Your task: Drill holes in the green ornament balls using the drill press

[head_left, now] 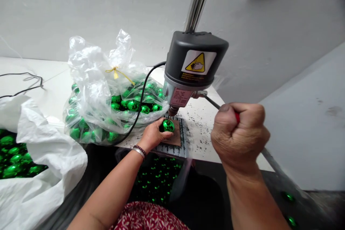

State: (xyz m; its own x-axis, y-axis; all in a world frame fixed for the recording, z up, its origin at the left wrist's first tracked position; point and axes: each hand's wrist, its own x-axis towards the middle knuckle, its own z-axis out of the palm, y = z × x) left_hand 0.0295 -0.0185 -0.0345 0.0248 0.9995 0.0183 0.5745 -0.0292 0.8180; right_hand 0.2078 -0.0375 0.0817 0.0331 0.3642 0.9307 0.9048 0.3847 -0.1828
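my left hand (152,135) was cupped around a shiny green ball (168,125), fingers closed on it and pressing it onto the small brown pad (176,137) of the bench press (192,63), directly under the tip of the spindle (173,110). my right hand (238,134) was a tight fist around the red-handled lever (215,105) that stuck out to the right of the machine's grey head, nearer to me than the ball.

to the left, on the white table (205,143), sat a clear plastic bag (107,93) full of the same green balls, with the machine's black cord (140,104) draped across it. a white sack (40,151) holding more balls lay at the near left, and further green balls glinted in a dark bin (159,183) below the table edge. black specks were scattered over the tabletop to the right of the pad.

the risk i judged greatest was to the fingertips: they lay just beside the spindle, and a hard pull on the lever could catch them. the ball was round and slick, so it could roll off centre or crack under the tip. the cord crossing the bag could also snag.
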